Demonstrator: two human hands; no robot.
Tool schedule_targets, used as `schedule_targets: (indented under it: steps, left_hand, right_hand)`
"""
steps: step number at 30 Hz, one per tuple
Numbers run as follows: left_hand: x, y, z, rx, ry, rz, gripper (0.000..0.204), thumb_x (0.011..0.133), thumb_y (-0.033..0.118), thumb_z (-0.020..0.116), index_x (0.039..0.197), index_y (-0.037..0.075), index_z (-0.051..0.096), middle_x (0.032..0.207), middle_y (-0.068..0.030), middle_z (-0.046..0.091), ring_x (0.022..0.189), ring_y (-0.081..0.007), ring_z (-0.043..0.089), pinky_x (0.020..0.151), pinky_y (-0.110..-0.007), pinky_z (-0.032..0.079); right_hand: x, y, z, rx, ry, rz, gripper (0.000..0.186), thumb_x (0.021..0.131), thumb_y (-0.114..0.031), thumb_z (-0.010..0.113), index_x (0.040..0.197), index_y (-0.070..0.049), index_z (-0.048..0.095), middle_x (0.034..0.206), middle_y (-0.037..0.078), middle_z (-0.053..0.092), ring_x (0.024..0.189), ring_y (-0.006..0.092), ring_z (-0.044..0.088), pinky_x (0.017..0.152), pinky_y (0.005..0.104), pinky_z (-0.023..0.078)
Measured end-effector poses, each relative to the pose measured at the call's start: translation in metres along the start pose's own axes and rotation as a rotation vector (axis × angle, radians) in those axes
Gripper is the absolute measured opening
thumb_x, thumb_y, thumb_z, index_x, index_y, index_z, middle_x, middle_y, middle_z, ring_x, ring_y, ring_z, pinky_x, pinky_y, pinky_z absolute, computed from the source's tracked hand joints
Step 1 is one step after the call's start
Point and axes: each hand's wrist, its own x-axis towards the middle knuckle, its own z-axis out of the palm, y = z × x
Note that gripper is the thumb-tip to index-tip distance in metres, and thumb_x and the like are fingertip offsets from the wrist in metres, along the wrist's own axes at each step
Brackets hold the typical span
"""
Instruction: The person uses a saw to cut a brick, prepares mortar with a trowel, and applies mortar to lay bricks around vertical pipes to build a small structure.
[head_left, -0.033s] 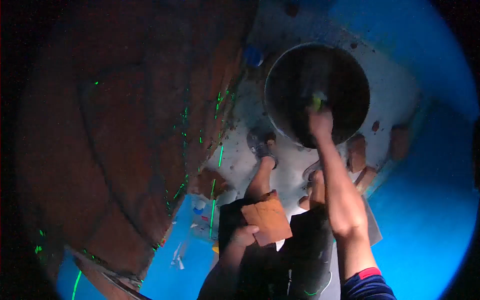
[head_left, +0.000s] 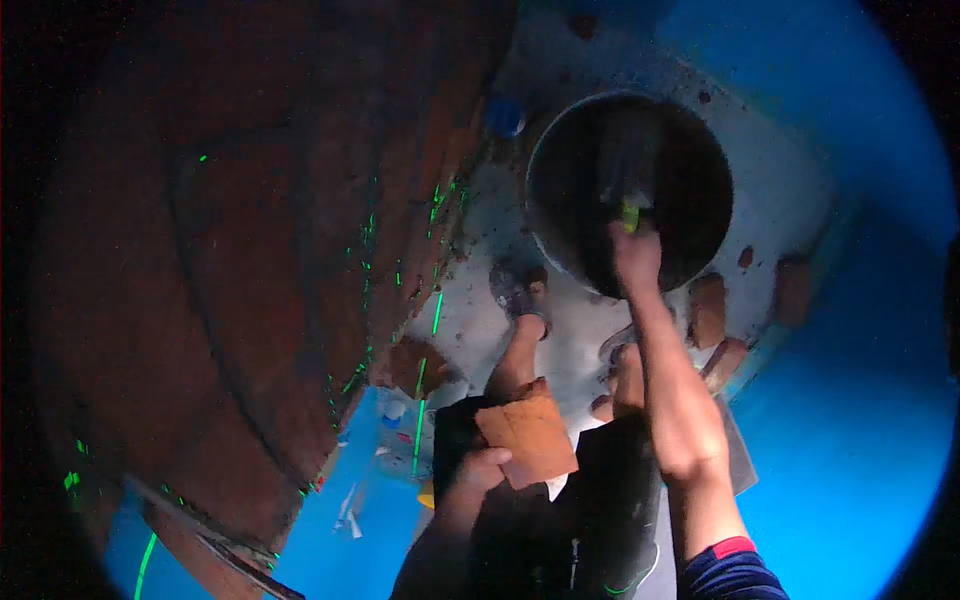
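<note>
My left hand grips a flat, broken-edged orange-brown brick piece over my lap, thumb on its upper face. My right arm stretches forward over a big round dark tub. Inside the tub's opening, my right hand is closed around a trowel with a yellow-green handle. Its greyish blade points away from me and is smeared by motion. What the tub holds is too dark to make out.
A dark brown curved wall rises on the left. Several brick pieces lie right of the tub, near my feet. Blue sheeting covers the right side. A blue round object sits left of the tub. Green light streaks cross the wall and floor.
My right hand has drawn back slightly toward me inside the tub, and more of the blurred blade shows. The whole view has shifted a little. My left hand keeps hold of the brick piece.
</note>
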Motion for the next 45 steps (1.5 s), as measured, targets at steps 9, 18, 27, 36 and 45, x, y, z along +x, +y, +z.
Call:
schedule_targets:
  steps: [9, 18, 27, 36, 45]
  left_hand:
    - [0.011, 0.060, 0.107, 0.425, 0.062, 0.249, 0.068, 0.063, 0.008, 0.074, 0.126, 0.000, 0.051, 0.118, -0.0097, 0.060, 0.113, -0.0227, 0.056, 0.099, -0.038, 0.044]
    - [0.063, 0.133, 0.167, 0.755, -0.161, 0.283, 0.065, 0.053, 0.000, 0.081, 0.113, 0.008, 0.057, 0.107, -0.0022, 0.061, 0.105, -0.0154, 0.056, 0.093, -0.032, 0.043]
    - [0.101, 0.140, 0.225, 0.860, -0.443, 0.229, 0.072, 0.049, -0.010, 0.083, 0.115, 0.001, 0.057, 0.108, -0.0046, 0.064, 0.100, -0.0159, 0.061, 0.088, -0.032, 0.052]
    - [0.122, 0.147, 0.264, 0.750, -0.514, 0.307, 0.065, 0.046, -0.017, 0.077, 0.105, 0.001, 0.060, 0.104, -0.0036, 0.064, 0.094, -0.0148, 0.063, 0.078, -0.032, 0.053]
    - [0.061, 0.194, 0.300, 1.067, -0.543, 0.707, 0.043, 0.062, 0.004, 0.079, 0.099, 0.007, 0.059, 0.097, -0.0009, 0.063, 0.093, -0.0124, 0.059, 0.084, -0.030, 0.048]
  right_hand:
    - [-0.111, -0.005, -0.174, 0.354, -0.177, -0.047, 0.035, 0.086, -0.035, 0.064, 0.095, -0.001, 0.061, 0.072, 0.011, 0.060, 0.068, 0.0198, 0.055, 0.066, 0.0350, 0.046]
    - [-0.170, 0.011, -0.306, 0.305, -0.413, -0.306, 0.036, 0.084, -0.037, 0.067, 0.091, -0.003, 0.060, 0.065, 0.005, 0.055, 0.060, 0.0114, 0.052, 0.057, 0.0293, 0.044]
    - [-0.158, 0.016, -0.327, -0.030, -0.061, -0.872, 0.035, 0.070, -0.015, 0.074, 0.100, -0.002, 0.063, 0.082, 0.014, 0.063, 0.071, 0.0293, 0.064, 0.065, 0.0332, 0.052]
    - [-0.158, 0.034, -0.306, -0.135, 0.009, -0.823, 0.050, 0.071, -0.003, 0.069, 0.118, 0.002, 0.053, 0.099, 0.021, 0.060, 0.083, 0.0395, 0.062, 0.075, 0.0380, 0.051]
    - [-0.171, 0.047, -0.298, 0.202, 0.148, -0.532, 0.045, 0.075, -0.006, 0.069, 0.117, 0.001, 0.055, 0.107, 0.013, 0.062, 0.100, 0.0254, 0.061, 0.090, 0.0355, 0.046]
